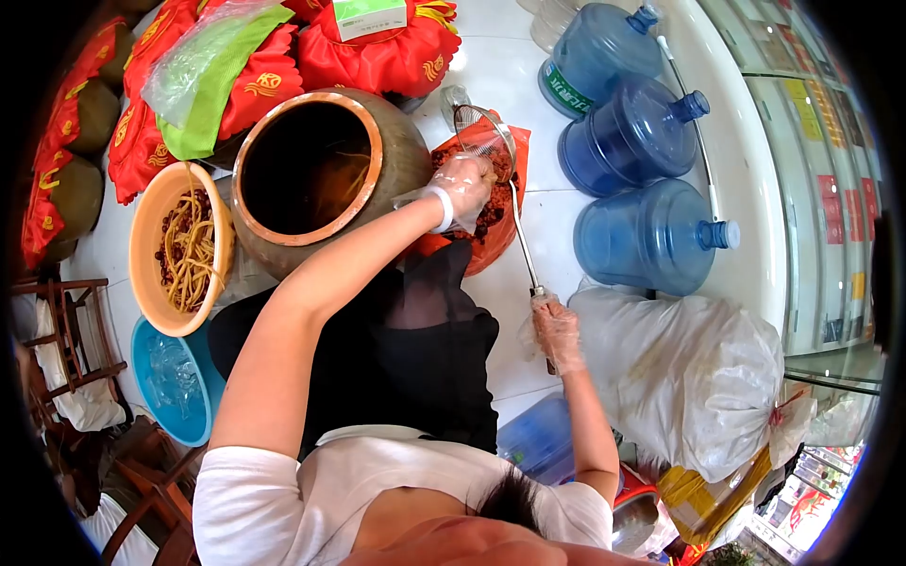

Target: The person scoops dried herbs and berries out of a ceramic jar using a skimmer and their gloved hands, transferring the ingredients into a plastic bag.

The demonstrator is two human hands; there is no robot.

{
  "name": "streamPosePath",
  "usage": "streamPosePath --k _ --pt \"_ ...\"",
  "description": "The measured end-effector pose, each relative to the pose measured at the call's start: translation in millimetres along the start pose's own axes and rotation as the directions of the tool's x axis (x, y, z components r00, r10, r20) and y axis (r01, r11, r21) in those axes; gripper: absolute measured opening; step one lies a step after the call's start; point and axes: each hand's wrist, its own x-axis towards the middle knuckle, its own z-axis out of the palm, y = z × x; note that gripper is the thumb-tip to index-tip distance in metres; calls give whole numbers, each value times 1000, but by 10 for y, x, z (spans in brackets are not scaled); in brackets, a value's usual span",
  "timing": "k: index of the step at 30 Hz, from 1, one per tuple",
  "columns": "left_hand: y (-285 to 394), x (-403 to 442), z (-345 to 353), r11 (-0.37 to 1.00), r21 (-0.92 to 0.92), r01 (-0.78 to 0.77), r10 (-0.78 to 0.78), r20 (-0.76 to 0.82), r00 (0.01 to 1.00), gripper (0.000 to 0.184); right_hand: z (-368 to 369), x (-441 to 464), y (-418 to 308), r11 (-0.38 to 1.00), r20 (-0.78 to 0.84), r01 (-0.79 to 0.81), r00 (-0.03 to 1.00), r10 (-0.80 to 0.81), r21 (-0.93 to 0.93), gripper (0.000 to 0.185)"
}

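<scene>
My right hand (555, 332), in a clear plastic glove, is wrapped round the handle of a long wire-mesh strainer (483, 130). Its basket is over an orange-red plastic bag (510, 162) that holds dark red pieces. My left hand (462, 191), also gloved, has its fingers curled at the basket's near rim; whatever they grip is hidden. Left of that hand stands a large brown earthenware jar (396, 141), open at the top, with dark liquid and a few pale strands inside. A peach-coloured basin (142, 236) beside the jar contains long yellowish strips and small dark red pieces.
A blue basin (203, 415) with clear plastic sits at left. Jars under red cloth (269, 80) line the back, one topped by a box (370, 17). Several blue water jugs (637, 236) and a white sack (675, 368) flank the right side.
</scene>
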Motion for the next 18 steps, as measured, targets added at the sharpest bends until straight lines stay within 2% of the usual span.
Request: streamPosePath --k 2,3,4,5,6,7,8,9,10,12,13,15,17,18 --pt "-47 64 54 992 -99 -84 52 -295 954 14 -51 44 73 1000 30 -22 999 22 -11 11" --pt "-117 145 81 993 -90 -73 37 -346 937 13 -65 61 121 999 60 -44 997 45 -22 10" --pt "-156 188 120 993 -92 -70 34 -349 937 13 -52 52 165 999 62 -44 997 46 -25 10" --pt "-187 224 167 943 -331 27 -129 -290 948 12 -36 32 208 995 55 36 998 -31 -92 13" --pt "-244 261 234 829 -545 127 -271 -193 943 12 -19 17 224 981 53 115 993 -108 -158 18" --pt "-332 286 310 804 -578 139 -291 -179 940 10 6 1 190 980 56 115 993 -107 -161 18" --pt "-418 313 384 779 -609 151 -311 -165 936 9 24 -17 140 901 40 298 953 -301 -315 19" --pt "-406 304 346 988 154 -10 22 -75 997 10 31 -39 85 766 53 449 875 -482 -460 19" --pt "-378 290 331 558 773 -301 193 232 953 12 31 -74 27 769 46 443 877 -478 -460 19" --pt "-401 183 265 564 723 -399 299 272 915 13 23 -88 -79 614 126 454 856 -501 -646 20" --pt "-417 131 238 560 697 -448 350 290 890 15 17 -59 -87 617 119 448 859 -499 -647 20" --pt "-385 114 189 640 670 -375 322 209 923 21 -2 -7 -86 621 147 467 856 -495 -629 19" --pt "-251 170 -12 791 433 -431 182 507 843 19 -6 40 -48 639 135 468 856 -499 -610 19" --pt "-253 145 6 788 436 -435 182 510 841 19 6 53 -46 654 128 472 856 -502 -591 19"
